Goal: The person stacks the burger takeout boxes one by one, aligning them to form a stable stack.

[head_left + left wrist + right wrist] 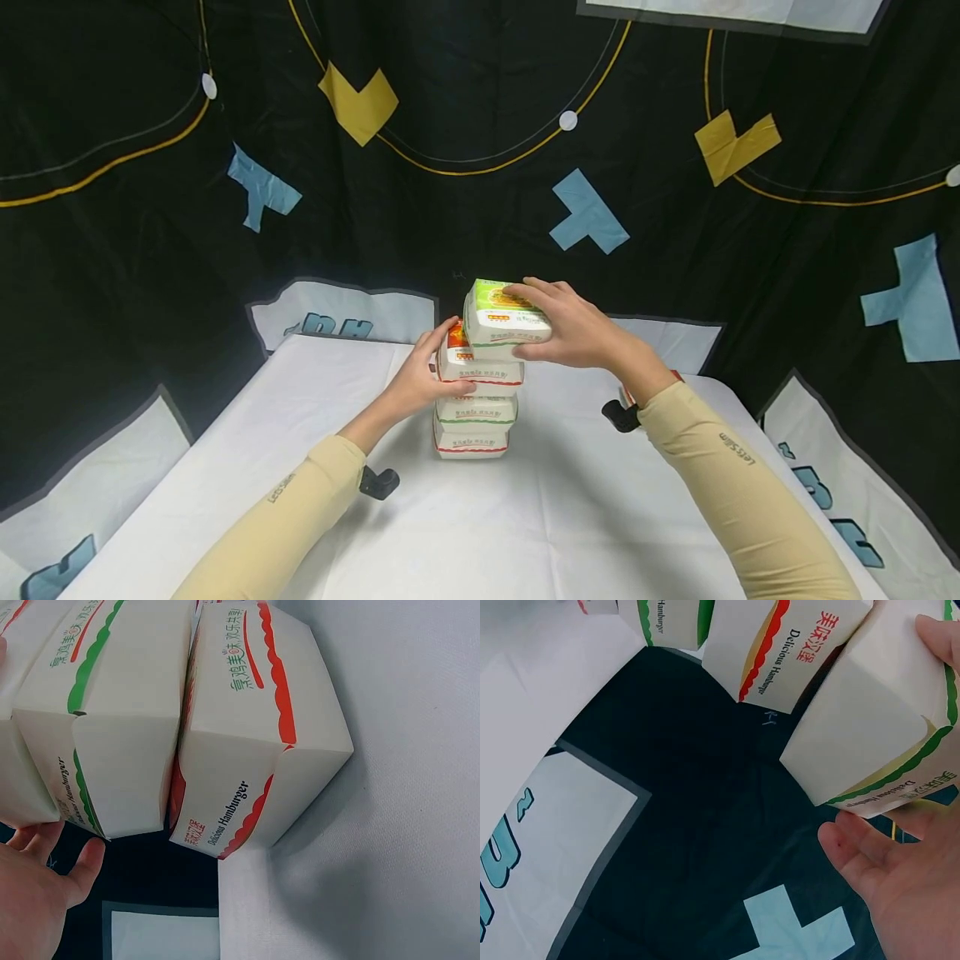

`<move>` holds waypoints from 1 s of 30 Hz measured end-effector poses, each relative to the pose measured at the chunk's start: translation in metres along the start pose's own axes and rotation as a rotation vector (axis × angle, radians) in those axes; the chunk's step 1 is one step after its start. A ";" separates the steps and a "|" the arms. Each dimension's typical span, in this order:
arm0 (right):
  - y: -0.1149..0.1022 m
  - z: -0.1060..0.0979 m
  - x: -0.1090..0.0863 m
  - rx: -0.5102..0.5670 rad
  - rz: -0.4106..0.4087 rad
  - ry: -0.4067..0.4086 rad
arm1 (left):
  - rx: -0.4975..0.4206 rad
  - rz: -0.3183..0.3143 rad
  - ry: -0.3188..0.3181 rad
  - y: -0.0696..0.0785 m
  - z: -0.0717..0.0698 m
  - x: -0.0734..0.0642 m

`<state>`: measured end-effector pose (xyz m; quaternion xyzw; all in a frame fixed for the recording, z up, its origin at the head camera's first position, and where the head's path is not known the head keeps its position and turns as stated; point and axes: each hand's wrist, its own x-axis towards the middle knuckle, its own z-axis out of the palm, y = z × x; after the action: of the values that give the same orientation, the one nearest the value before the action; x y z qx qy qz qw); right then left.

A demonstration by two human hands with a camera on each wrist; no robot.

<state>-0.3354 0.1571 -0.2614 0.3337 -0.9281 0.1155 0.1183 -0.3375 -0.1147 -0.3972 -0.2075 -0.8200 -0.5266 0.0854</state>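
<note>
Hamburger boxes stand in a stack on the white table, red and green trims alternating. With fingers over the top and thumb low at the near side, my right hand [573, 325] grips the top green-trimmed hamburger box [506, 312], which sits slightly right of and askew over the rest. My left hand [416, 379] holds the red-trimmed hamburger box [480, 371] just under it, fingers at its left side and thumb at the front. Below are a green-trimmed box [127, 697] and the bottom red-trimmed box [255, 712]. In the right wrist view, the top box [862, 712] tilts against my fingers.
Part of another red-marked box [628, 397] shows behind my right wrist. The white table [450, 533] extends around the stack. A black curtain [465, 225] with coloured tape pieces hangs behind the table's far edge.
</note>
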 end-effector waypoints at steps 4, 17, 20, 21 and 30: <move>-0.002 0.001 0.001 -0.010 -0.001 -0.002 | -0.003 0.003 -0.005 0.000 0.000 0.000; -0.010 0.002 0.006 -0.027 -0.021 -0.005 | -0.033 0.002 -0.013 -0.002 -0.001 0.000; -0.011 0.003 0.008 -0.030 -0.027 0.005 | -0.044 0.003 -0.011 -0.002 -0.001 -0.001; -0.011 0.003 0.008 -0.031 -0.030 0.008 | -0.049 0.003 -0.010 -0.002 -0.001 -0.001; -0.013 0.004 0.011 -0.045 -0.047 0.001 | -0.050 -0.010 -0.034 0.016 -0.003 -0.006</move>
<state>-0.3357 0.1395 -0.2599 0.3525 -0.9223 0.0918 0.1288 -0.3255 -0.1134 -0.3848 -0.2144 -0.8089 -0.5437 0.0634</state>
